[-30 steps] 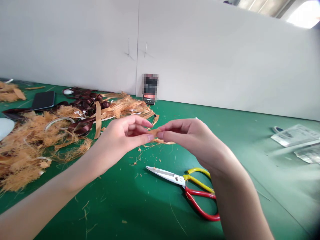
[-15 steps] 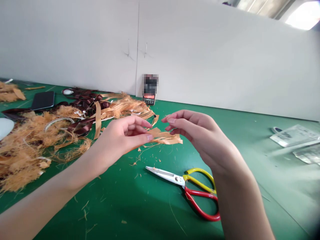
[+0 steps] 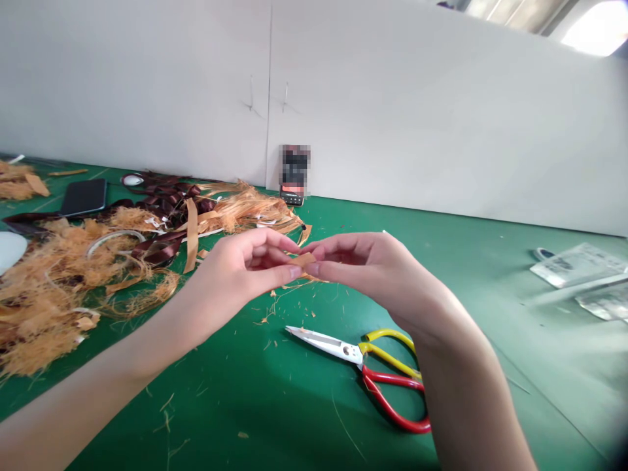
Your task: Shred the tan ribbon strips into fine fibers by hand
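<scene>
The left hand [image 3: 240,265] and right hand [image 3: 367,265] are meeting at mid-height above the surface [image 3: 235,418], each curling its fingers inward and gripping a small frayed tan fibre strip [image 3: 305,261] between thumb and fingertips. The strip is sitting in the narrow gap between the two hands, touching both, with neither clearly nearer. Most of it is hidden by the fingers, so its long axis is hard to judge; the visible part seems to run roughly across the gap from hand to hand, with loose threads hanging below.

Red-and-yellow-handled scissors [image 3: 360,366] are lying closed on the green surface below the hands, their steel blades pointing left and their handles partly under the right wrist. Stray fibre bits are scattering around them. To the left of the left forearm, a heap of shredded tan fibre [image 3: 49,307] is spreading across the surface, tangled with dark maroon ribbon [image 3: 157,252]. A black smartphone [image 3: 84,196] is lying beyond the heap, and clear plastic packets [image 3: 579,265] are resting far to the right.
</scene>
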Demonstrator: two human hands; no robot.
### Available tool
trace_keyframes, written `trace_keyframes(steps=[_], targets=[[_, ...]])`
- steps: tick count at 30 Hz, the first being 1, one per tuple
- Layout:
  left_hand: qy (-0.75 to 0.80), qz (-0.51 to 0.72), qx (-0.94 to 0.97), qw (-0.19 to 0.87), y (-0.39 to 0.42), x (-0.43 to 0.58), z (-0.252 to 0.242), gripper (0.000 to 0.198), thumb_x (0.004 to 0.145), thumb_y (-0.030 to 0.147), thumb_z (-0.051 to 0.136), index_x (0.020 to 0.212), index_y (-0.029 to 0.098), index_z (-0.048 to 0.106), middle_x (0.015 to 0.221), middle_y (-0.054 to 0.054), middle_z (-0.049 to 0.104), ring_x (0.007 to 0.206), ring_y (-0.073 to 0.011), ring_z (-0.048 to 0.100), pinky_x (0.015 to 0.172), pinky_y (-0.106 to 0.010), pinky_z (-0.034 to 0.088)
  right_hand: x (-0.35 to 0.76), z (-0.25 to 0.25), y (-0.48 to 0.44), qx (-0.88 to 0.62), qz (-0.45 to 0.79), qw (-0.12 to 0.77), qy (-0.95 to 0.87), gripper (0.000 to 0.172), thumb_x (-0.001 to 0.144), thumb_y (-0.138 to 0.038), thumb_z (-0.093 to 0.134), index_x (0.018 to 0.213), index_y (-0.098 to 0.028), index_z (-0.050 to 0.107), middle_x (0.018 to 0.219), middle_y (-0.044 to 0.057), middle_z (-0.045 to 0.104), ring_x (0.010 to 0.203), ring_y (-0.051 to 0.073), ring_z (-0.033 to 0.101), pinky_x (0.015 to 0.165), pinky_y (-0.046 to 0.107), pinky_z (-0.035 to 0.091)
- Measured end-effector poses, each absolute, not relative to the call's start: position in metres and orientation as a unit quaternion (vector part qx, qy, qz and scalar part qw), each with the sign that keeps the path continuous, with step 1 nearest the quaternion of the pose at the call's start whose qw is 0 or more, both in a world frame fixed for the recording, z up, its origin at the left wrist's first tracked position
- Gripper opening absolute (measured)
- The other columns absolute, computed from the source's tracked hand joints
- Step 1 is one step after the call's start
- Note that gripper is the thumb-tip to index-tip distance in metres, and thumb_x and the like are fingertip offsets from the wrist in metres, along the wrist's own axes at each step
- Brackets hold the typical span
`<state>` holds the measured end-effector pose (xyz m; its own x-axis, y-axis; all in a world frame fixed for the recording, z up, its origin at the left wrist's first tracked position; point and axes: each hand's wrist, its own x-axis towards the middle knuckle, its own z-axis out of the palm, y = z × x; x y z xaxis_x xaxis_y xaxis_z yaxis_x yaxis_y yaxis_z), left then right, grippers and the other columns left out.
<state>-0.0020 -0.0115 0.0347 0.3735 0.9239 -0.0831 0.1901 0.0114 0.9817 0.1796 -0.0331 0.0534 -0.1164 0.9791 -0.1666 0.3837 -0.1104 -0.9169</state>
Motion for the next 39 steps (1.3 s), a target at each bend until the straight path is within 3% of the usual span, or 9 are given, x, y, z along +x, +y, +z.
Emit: trace_keyframes(steps=[6, 14, 30, 35, 39], targets=[[0.445, 0.323, 0.636, 0.541, -0.012, -0.001, 0.035, 0.017, 0.076, 0.027, 0.073, 0.09, 0.021, 0.065, 0.077, 0.002, 0.071, 0.069, -0.0124, 0.066, 0.055, -0.018, 0.047, 0.177, 0.053, -0.032, -0.587, 0.456, 0.328, -0.583, 0.014, 0.071, -0.032, 0.069, 0.077, -0.019, 0.07, 0.08, 0.004, 0.07, 0.078, 0.017, 0.063, 0.071, 0.032, 0.047], [0.42, 0.326, 0.661, 0.53, -0.011, -0.002, 0.031, 0.011, 0.081, 0.032, 0.067, 0.085, 0.021, 0.066, 0.085, 0.0, 0.07, 0.081, -0.015, 0.065, 0.069, -0.022, 0.051, 0.177, 0.057, -0.033, -0.596, 0.441, 0.328, -0.585, 0.011, 0.071, -0.03, 0.066, 0.07, -0.019, 0.069, 0.072, 0.002, 0.065, 0.069, 0.014, 0.055, 0.063, 0.028, 0.043], [0.388, 0.353, 0.625, 0.578, -0.014, -0.008, 0.031, 0.01, 0.086, 0.032, 0.063, 0.082, 0.024, 0.064, 0.079, 0.007, 0.063, 0.076, -0.0064, 0.059, 0.069, -0.013, 0.044, 0.178, 0.062, -0.039, -0.557, 0.49, 0.353, -0.57, 0.007, 0.072, -0.026, 0.069, 0.073, -0.021, 0.073, 0.075, 0.001, 0.069, 0.074, 0.013, 0.06, 0.067, 0.025, 0.047], [0.398, 0.344, 0.636, 0.564, -0.014, -0.008, 0.029, 0.013, 0.086, 0.036, 0.064, 0.083, 0.024, 0.065, 0.08, 0.007, 0.064, 0.079, -0.0071, 0.06, 0.071, -0.014, 0.045, 0.181, 0.064, -0.039, -0.562, 0.495, 0.328, -0.576, 0.008, 0.074, -0.026, 0.068, 0.074, -0.021, 0.073, 0.076, 0.001, 0.069, 0.075, 0.012, 0.059, 0.068, 0.024, 0.046], [0.401, 0.349, 0.649, 0.544, -0.013, -0.007, 0.028, 0.012, 0.085, 0.036, 0.064, 0.083, 0.024, 0.065, 0.08, 0.007, 0.065, 0.078, -0.0071, 0.061, 0.071, -0.013, 0.046, 0.184, 0.067, -0.04, -0.555, 0.502, 0.308, -0.587, 0.018, 0.078, -0.035, 0.067, 0.075, -0.019, 0.074, 0.078, 0.002, 0.07, 0.076, 0.012, 0.058, 0.069, 0.025, 0.045]])
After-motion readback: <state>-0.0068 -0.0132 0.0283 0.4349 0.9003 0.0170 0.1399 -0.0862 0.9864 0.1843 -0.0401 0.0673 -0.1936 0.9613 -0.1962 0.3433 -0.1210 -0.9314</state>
